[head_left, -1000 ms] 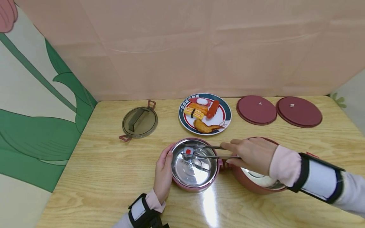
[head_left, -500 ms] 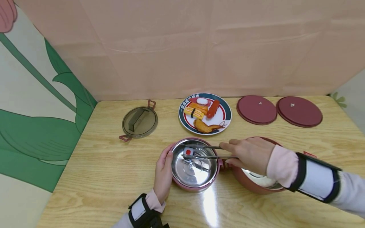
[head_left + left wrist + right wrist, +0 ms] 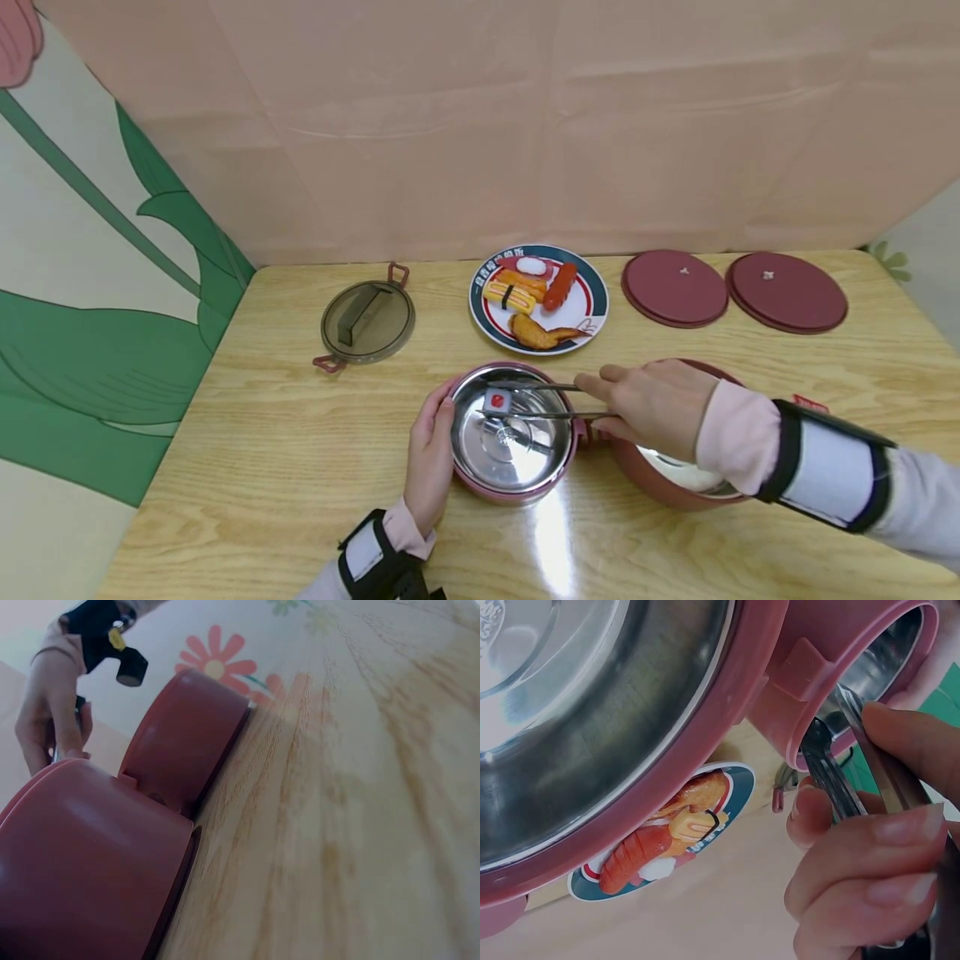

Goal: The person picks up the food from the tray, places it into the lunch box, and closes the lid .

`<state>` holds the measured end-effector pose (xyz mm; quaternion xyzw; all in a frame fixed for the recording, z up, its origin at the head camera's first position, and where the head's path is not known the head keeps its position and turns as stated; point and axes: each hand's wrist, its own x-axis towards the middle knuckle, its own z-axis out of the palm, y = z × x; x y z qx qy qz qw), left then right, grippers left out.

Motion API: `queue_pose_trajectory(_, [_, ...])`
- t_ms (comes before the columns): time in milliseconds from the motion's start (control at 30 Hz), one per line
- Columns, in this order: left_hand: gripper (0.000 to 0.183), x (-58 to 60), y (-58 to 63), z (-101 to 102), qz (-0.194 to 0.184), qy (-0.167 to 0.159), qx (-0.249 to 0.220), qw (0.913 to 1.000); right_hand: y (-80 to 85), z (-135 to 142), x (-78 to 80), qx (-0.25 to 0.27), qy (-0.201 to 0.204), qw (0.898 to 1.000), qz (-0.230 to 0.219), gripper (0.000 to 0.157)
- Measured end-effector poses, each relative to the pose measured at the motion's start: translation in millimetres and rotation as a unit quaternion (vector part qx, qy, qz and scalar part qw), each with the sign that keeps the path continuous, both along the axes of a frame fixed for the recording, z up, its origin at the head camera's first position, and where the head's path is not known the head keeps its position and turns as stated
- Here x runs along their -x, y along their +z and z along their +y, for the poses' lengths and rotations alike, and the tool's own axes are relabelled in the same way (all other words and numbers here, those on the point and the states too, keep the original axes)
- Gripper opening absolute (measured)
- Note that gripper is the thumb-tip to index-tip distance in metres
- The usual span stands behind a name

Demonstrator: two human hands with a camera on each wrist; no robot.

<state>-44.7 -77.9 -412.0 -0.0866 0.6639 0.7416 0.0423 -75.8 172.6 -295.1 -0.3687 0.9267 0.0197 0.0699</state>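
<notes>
In the head view, a small pink steel-lined bowl (image 3: 512, 454) stands at the middle front. My left hand (image 3: 429, 462) holds its left side, thumb by the rim; the far fingers are hidden. In my right hand (image 3: 651, 408) are metal tongs (image 3: 543, 414), their tips inside the bowl. Between those tips sits a white die (image 3: 497, 402) with a red dot. The right wrist view shows my fingers (image 3: 862, 870) curled round the tongs (image 3: 885, 769). Under my right forearm is a larger pink steel-lined bowl (image 3: 660, 483), partly hidden.
Behind the bowls, a plate (image 3: 594, 287) carries toy food, including a sausage (image 3: 560, 287) and a fried shrimp (image 3: 536, 333). Two maroon lids (image 3: 675, 292) lie at the back right. A translucent brown lid (image 3: 390, 329) with a bar handle lies at left.
My right hand has shifted slightly left with the tongs. The die has tilted and moved slightly down in the view. My left hand and the bowls stay where they were.
</notes>
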Motion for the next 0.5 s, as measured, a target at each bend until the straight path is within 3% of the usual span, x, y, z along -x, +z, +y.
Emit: queue_pose_trajectory(500, [0.039, 0.1, -1.0, -0.2, -0.001, 0.001, 0.005, 1.0, 0.5, 1.1, -4.5, -0.001, 0.002, 1.0, 0.017, 0.046])
